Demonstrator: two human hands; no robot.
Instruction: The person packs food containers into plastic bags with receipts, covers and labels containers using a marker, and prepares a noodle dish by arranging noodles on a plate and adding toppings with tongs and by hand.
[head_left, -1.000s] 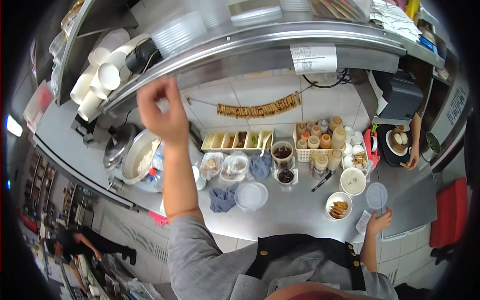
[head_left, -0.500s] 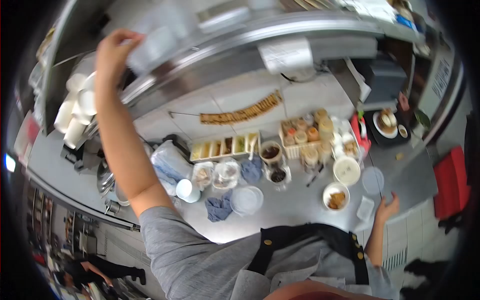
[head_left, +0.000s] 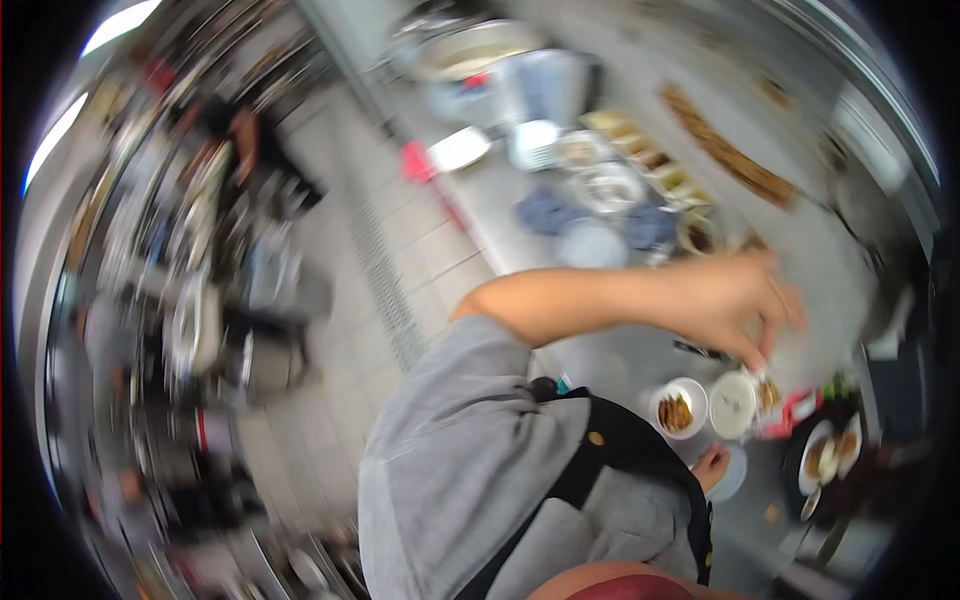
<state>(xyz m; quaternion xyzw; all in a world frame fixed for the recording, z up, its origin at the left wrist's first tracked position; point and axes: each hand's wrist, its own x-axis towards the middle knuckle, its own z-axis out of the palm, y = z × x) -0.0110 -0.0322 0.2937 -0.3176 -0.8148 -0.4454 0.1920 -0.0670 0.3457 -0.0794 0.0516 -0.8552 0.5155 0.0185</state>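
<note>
My left hand (head_left: 760, 310) is stretched over the counter, thumb and fingers curled toward each other. Motion smears it, and a faint clear patch beside the fingertips cannot be made out. Below it stand a white bowl of brown food pieces (head_left: 674, 412) and a pale round tub (head_left: 732, 404). My right hand (head_left: 711, 467) shows only in part past the apron, its fingers bent together at the edge of a clear round lid (head_left: 730, 474). What it holds, if anything, is hidden.
Blue cloths (head_left: 550, 210), clear lids (head_left: 592, 243) and a divided topping tray (head_left: 650, 160) lie farther along the counter. A dark tray with plated food (head_left: 822, 458) is at the right. A person in dark clothes (head_left: 245, 135) is across the aisle.
The view has swung round to the left. My left hand has come down from the shelf with clear lids to over the counter. My right hand is now beside the round lid.
</note>
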